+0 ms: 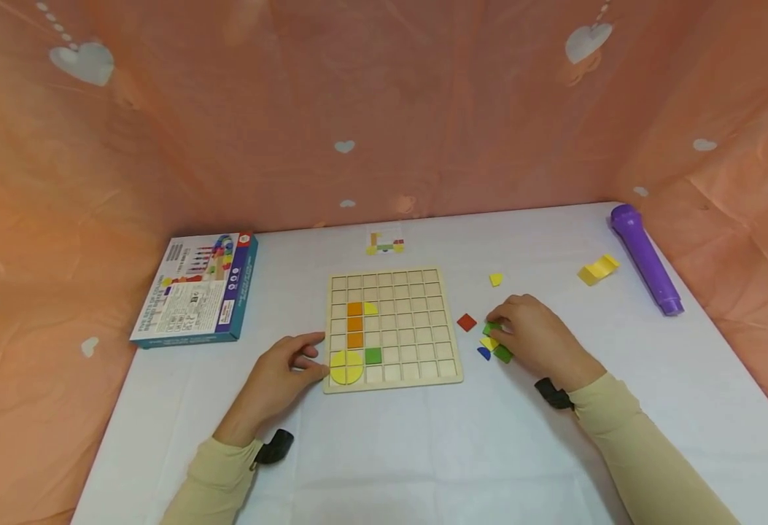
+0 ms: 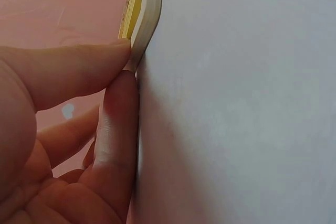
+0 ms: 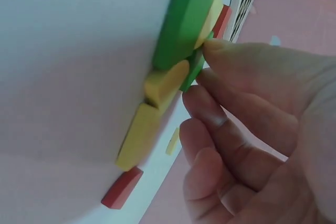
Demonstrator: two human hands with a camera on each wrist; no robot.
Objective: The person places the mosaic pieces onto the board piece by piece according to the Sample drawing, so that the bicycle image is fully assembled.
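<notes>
A wooden grid board (image 1: 416, 326) lies on the table with orange squares (image 1: 354, 324), yellow quarter-round pieces (image 1: 338, 376) and one green square (image 1: 373, 356) in its cells. My left hand (image 1: 281, 375) touches the board's left edge near the lower corner; its thumb (image 2: 84, 72) is against the corner. Right of the board, my right hand (image 1: 534, 335) pinches a green block (image 3: 192, 72) between thumb and fingers. Close under it lie a second green block (image 3: 181, 27), yellow blocks (image 3: 137, 137) and a blue block (image 1: 484, 354). A red block (image 1: 466, 322) sits between hand and board.
A small pattern card (image 1: 385, 240) lies behind the board. The boxed set (image 1: 193, 292) stands at the far left. To the right are a yellow wavy piece (image 1: 598, 270) and a purple tube (image 1: 648, 260). A yellow block (image 1: 496, 279) lies beyond the right hand.
</notes>
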